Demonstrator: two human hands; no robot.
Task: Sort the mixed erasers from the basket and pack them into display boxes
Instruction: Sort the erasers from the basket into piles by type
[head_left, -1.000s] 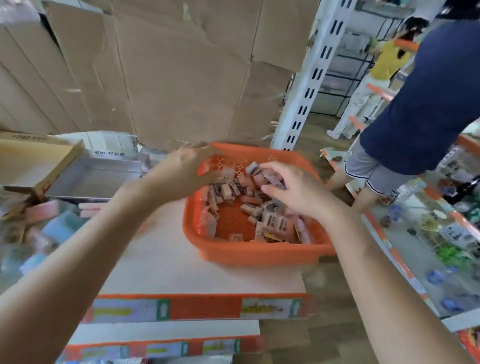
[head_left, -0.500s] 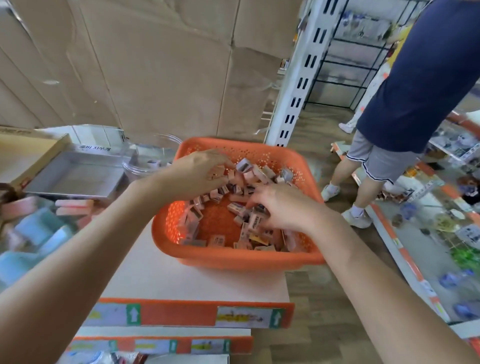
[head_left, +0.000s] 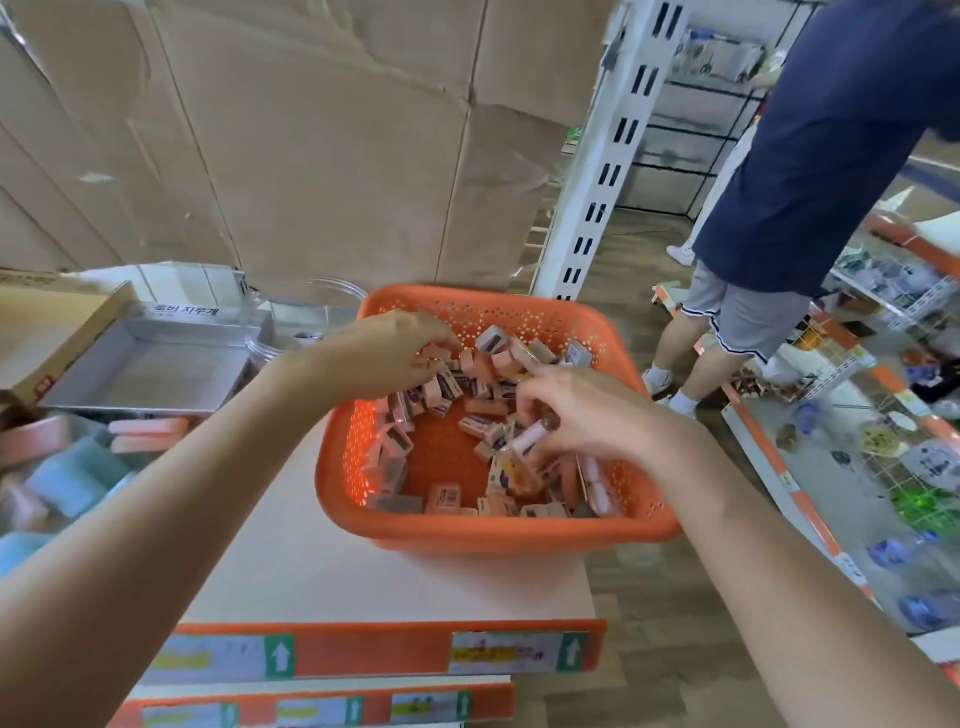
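An orange perforated basket (head_left: 519, 530) stands on a white shelf top and holds several small pink and white erasers (head_left: 447, 496). My left hand (head_left: 384, 353) reaches into the basket's far left part, its fingertips pinching pink erasers (head_left: 434, 353). My right hand (head_left: 582, 415) is over the basket's right side, fingers curled round a long pink eraser in clear wrap (head_left: 527, 441). An empty grey display box (head_left: 150, 369) lies to the left of the basket.
A clear round tub (head_left: 306, 312) sits behind the basket's left corner. Pink and blue eraser packs (head_left: 67, 483) lie at the left. Cardboard sheets rise behind. A person in a navy shirt (head_left: 831, 156) stands at the right beside a white shelf post (head_left: 618, 150).
My right hand has closed round a long wrapped eraser and lifted it slightly. My left hand has moved a little deeper into the basket's far side. The camera has tilted down a little.
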